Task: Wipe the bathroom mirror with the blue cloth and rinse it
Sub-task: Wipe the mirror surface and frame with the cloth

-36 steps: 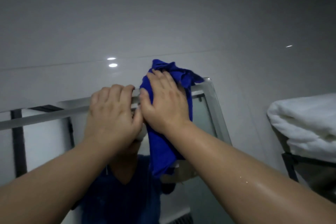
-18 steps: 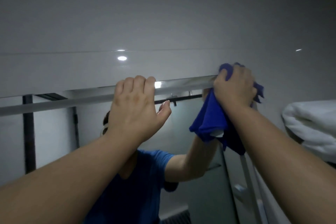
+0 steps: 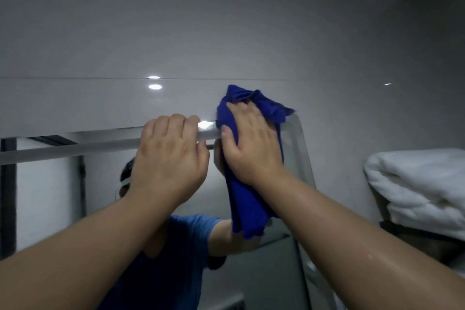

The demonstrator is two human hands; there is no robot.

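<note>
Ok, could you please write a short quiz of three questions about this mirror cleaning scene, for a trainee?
1. True or false: the right hand presses the blue cloth against the top right corner of the mirror.
2. What does the left hand do? A) It holds a spray bottle. B) Its fingers curl over the mirror's top edge. C) It hangs down at the person's side.
3. Fill in the missing word: to the right of the mirror lies a folded white ____.

Key:
1. True.
2. B.
3. towel.
</note>
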